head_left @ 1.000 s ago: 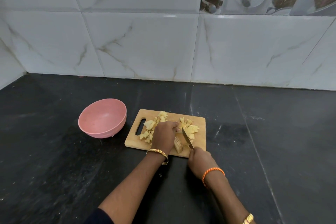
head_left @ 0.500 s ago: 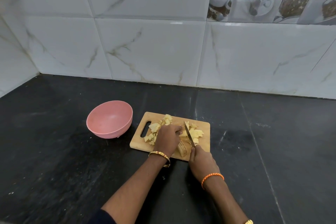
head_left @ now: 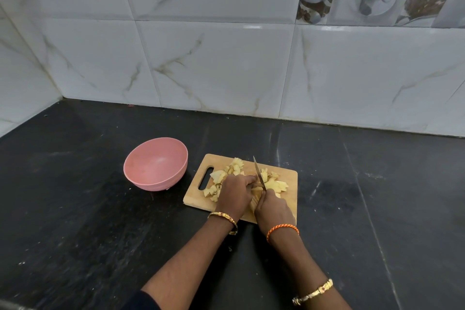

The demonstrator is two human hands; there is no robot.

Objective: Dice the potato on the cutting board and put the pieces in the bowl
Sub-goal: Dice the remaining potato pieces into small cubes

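Observation:
A wooden cutting board [head_left: 289, 178] lies on the black counter, with several pale yellow potato pieces [head_left: 275, 184] scattered over it. My left hand [head_left: 235, 195] is curled over an uncut stack of potato slices [head_left: 254, 202] at the board's near edge and holds it down. My right hand [head_left: 273, 210] grips a knife [head_left: 259, 171] whose blade points away from me, just right of the left fingers. A pink bowl [head_left: 156, 163] stands left of the board and holds nothing.
The black stone counter [head_left: 88, 234] stretches wide on both sides. A white marble-tiled wall [head_left: 226, 70] closes the back and the left corner.
The knife has moved forward along the potato, with the right hand now over the board's near edge. The camera has tilted, so everything sits lower in view.

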